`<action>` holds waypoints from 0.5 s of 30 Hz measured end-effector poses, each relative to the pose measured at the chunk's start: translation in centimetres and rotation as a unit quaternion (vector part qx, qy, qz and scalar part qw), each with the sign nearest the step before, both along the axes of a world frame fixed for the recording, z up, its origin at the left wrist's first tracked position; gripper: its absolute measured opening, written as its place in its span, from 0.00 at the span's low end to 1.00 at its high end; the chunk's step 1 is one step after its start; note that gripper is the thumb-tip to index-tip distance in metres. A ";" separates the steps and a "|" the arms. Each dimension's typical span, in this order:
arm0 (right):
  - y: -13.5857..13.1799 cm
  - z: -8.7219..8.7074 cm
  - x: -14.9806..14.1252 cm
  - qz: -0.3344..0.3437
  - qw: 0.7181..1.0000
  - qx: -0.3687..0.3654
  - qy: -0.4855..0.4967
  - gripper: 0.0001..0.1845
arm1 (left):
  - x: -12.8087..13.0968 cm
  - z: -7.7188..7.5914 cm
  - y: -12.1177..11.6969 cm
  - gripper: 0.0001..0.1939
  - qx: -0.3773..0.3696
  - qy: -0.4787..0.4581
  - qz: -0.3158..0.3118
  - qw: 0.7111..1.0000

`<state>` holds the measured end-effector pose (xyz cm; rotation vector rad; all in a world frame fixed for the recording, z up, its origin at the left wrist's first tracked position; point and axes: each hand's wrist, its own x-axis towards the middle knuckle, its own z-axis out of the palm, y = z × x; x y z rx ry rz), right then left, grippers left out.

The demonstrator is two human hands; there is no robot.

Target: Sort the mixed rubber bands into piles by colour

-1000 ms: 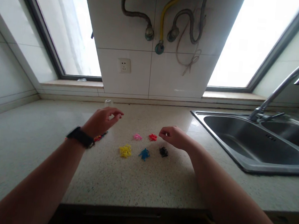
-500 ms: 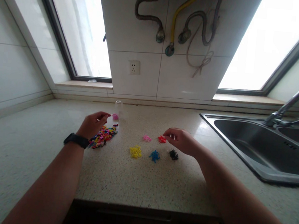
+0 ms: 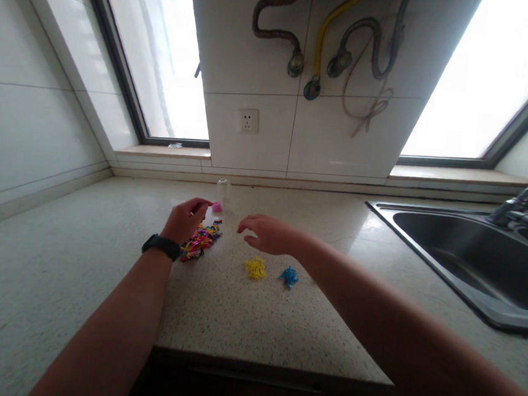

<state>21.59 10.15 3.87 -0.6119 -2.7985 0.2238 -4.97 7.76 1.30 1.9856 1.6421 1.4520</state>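
On the counter lies a mixed heap of small coloured rubber bands (image 3: 202, 242). My left hand (image 3: 188, 219), with a dark watch on its wrist, is over the heap's left edge; its thumb and fingers are closed together, and anything between them is too small to see. My right hand (image 3: 265, 234) hovers to the right of the heap, thumb and fingers apart, holding nothing visible. Below it sit a yellow pile of bands (image 3: 255, 269) and a blue pile (image 3: 289, 277). My right hand and forearm hide the pink, red and black piles.
Behind the heap stand a clear upturned jar (image 3: 222, 193) and a small pink object (image 3: 217, 207). A steel sink (image 3: 432, 280) with a tap (image 3: 512, 210) is set into the counter on the right. Hoses and a socket (image 3: 249, 121) are on the tiled wall.
My right hand has moved left from the red pile, across the pink one, toward the mixed heap. My left hand has drawn back to the heap. The view has swung left.
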 end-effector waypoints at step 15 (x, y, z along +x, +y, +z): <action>2.8 -3.3 -5.9 -0.003 0.988 0.092 -0.125 0.21 | 0.5 0.1 0.2 0.19 -0.011 0.020 -0.011 1.000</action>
